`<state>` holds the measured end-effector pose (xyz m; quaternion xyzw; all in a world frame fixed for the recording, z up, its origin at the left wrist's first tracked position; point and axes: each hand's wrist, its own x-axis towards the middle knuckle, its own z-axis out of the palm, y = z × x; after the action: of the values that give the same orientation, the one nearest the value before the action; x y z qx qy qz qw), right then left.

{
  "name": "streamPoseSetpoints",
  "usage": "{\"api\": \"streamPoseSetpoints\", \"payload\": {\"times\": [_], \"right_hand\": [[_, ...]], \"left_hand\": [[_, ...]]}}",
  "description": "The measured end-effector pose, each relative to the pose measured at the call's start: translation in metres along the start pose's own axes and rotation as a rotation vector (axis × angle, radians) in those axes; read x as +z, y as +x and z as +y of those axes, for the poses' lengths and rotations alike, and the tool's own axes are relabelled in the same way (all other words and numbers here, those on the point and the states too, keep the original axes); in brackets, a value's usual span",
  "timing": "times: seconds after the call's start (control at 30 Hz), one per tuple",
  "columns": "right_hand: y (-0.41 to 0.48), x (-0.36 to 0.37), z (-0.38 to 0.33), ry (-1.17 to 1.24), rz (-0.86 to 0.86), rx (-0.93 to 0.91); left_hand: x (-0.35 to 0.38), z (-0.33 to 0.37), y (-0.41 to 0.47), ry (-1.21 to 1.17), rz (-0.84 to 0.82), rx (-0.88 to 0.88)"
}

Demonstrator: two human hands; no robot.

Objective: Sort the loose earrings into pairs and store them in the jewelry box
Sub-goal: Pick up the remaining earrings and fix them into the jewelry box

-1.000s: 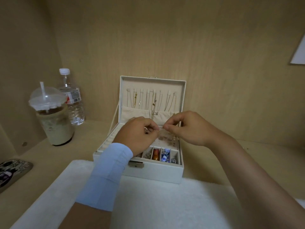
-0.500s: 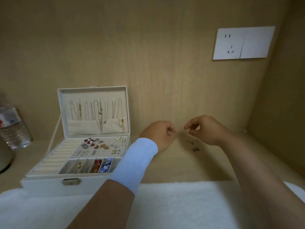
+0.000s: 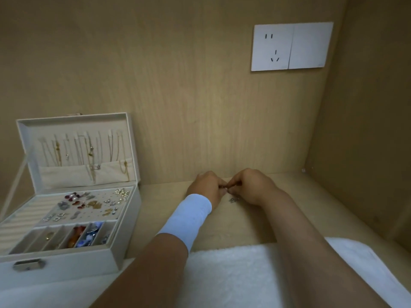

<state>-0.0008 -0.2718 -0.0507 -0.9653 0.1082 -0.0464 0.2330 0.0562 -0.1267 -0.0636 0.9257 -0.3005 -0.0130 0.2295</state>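
A white fluffy towel (image 3: 233,274) lies nearest. Beyond it, at 12 o'clock, the left hand (image 3: 206,187) and right hand (image 3: 251,187) meet at the fingertips. Both pinch a small silvery earring (image 3: 225,188), probably to compare it. A second loose earring (image 3: 234,200) lies at 5 o'clock of the pinch. The open white jewelry box (image 3: 66,261) stands at 9 o'clock, within reach for storing.

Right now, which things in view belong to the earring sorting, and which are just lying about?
Part of the job: left hand and right hand, together pinching a small earring; loose earrings on the shelf beside them; open jewelry box, earrings already in its tray.

Just lying about: white towel; wall socket; necklaces hanging in the lid.
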Motion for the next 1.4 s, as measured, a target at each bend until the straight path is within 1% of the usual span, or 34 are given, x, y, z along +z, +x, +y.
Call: {"api": "streamPoseSetpoints", "payload": {"times": [0.1, 0.17, 0.3, 0.43, 0.57, 0.7, 0.87, 1.0, 1.13, 1.27, 1.4], "right_hand": [[0.000, 0.000, -0.002, 0.002, 0.035, 0.010], [0.000, 0.000, -0.004, -0.014, 0.040, 0.022], [-0.001, 0.001, -0.006, -0.027, 0.015, 0.011], [-0.002, 0.000, -0.008, 0.032, 0.000, -0.012], [-0.005, -0.003, -0.015, 0.199, 0.008, -0.044], [-0.013, -0.006, -0.033, 0.487, 0.041, -0.052], [-0.019, -0.005, -0.070, 0.684, 0.062, -0.104], [-0.035, 0.000, -0.114, 0.854, 0.029, -0.217], [-0.051, 0.009, -0.159, 0.877, -0.018, -0.281], [-0.059, 0.022, -0.201, 0.827, -0.053, -0.330], [-0.064, 0.038, -0.242, 0.753, -0.115, -0.368]], "left_hand": [[0.001, -0.003, 0.000, -0.068, 0.055, -0.029], [0.001, -0.004, -0.001, -0.073, 0.080, -0.040], [-0.003, -0.005, -0.005, -0.045, 0.066, -0.020], [-0.005, -0.007, -0.009, -0.063, 0.068, -0.020], [-0.009, -0.010, -0.013, -0.161, 0.108, -0.033], [-0.025, -0.012, -0.020, -0.299, 0.172, -0.042], [-0.068, -0.027, -0.047, -0.371, 0.248, -0.053], [-0.108, -0.049, -0.081, -0.429, 0.266, -0.044], [-0.140, -0.072, -0.121, -0.479, 0.302, -0.079], [-0.171, -0.097, -0.159, -0.428, 0.307, -0.103], [-0.196, -0.137, -0.190, -0.399, 0.338, -0.087]]}}
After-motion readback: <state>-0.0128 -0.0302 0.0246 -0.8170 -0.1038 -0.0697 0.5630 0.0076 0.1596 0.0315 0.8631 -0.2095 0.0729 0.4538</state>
